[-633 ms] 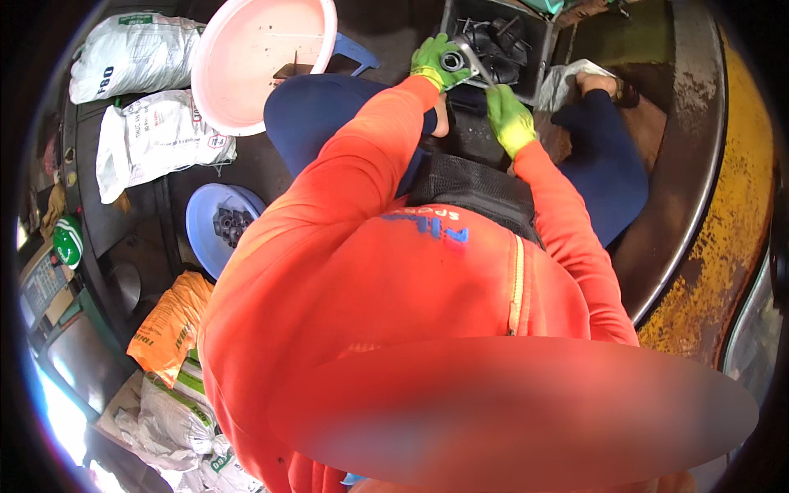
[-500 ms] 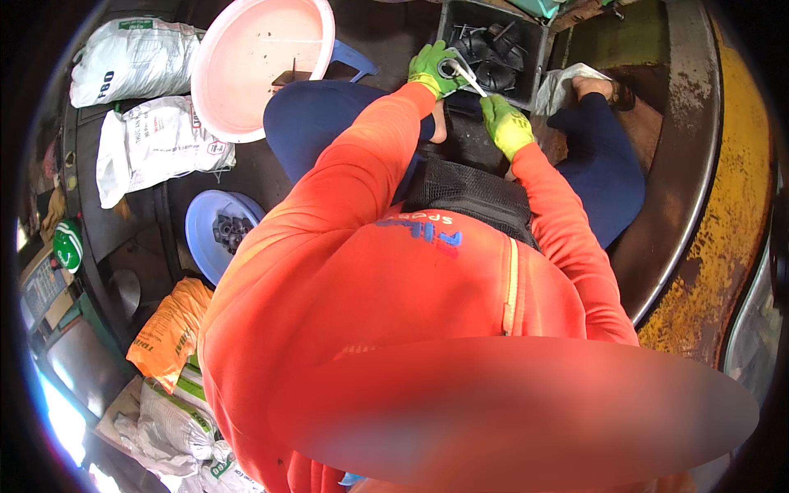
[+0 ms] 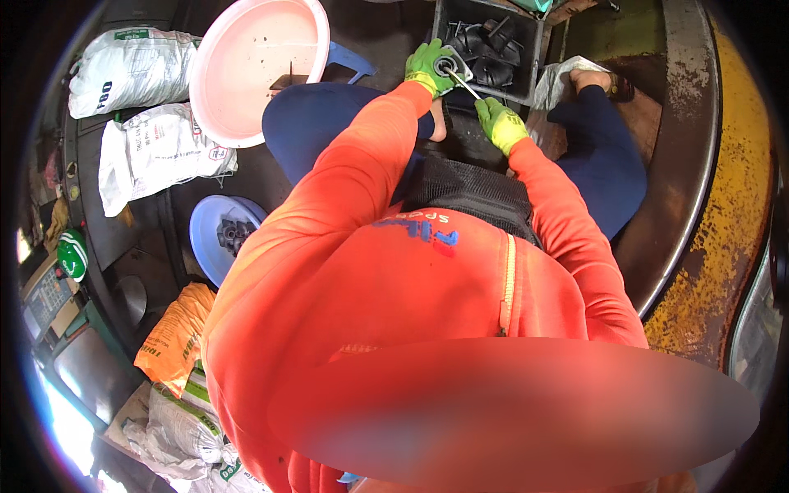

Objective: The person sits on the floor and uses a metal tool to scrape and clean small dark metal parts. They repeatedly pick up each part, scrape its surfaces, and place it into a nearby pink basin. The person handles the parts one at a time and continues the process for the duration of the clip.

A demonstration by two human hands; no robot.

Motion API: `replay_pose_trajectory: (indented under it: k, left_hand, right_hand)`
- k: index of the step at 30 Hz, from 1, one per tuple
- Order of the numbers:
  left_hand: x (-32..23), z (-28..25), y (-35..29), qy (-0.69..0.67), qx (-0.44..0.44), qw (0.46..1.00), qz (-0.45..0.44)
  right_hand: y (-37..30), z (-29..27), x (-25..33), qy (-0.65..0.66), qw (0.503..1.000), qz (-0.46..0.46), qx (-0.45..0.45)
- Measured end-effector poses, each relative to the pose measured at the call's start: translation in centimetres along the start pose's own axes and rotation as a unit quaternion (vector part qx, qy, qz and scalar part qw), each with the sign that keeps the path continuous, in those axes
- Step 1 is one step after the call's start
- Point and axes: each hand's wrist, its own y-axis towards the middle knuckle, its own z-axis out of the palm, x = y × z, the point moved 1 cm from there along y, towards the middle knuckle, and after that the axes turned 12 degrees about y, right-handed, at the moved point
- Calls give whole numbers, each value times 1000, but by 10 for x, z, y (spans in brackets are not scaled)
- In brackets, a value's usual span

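Both my hands wear yellow-green gloves. In my left hand (image 3: pixel 428 69) is a small part with a dark ring and a pale, square-edged plate (image 3: pixel 461 63), the fingers curled round its side. My right hand (image 3: pixel 501 126) is closed on a thin metal rod (image 3: pixel 465 85); the rod's far end reaches the ring's opening. How deep it goes, I cannot tell. Just beyond the hands stands a black crate (image 3: pixel 538 57) with several black finned parts (image 3: pixel 491 45) in it. The held part is close to the crate's near left corner.
A large pink basin (image 3: pixel 246 57) stands at the far left, a blue stool (image 3: pixel 349 59) beside it. White sacks (image 3: pixel 136 72) lie further left. Below them, a blue basin (image 3: pixel 205 251) holds black parts. An orange bag (image 3: pixel 174 337) lies lower left. A rusty yellow metal edge (image 3: pixel 699 263) curves along the right.
The rod, pale and blurred before, now shows as a thin shaft angled into the ring. My right hand has shifted slightly left and nearer; my left hand stays almost in place.
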Motion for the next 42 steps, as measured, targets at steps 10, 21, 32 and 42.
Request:
replay_pose_trajectory:
  k: [10, 21, 32, 42]
  left_hand:
    - [-6, -19, 5, 0, 39, 999, -37]
    - [10, -43, 37, -429, -101, 867, -234]
    - [46, -90, 177, -340, -37, 921, -188]
    - [-55, 5, 61, 155, 238, 959, 2]
  right_hand:
    - [3, 9, -10, 97, 990, -93, -44]
    - [-36, -63, 19, 182, 962, -126, -159]
    - [-74, -116, 17, 642, 744, 50, -178]
    - [-66, -118, 19, 737, 656, 137, -85]
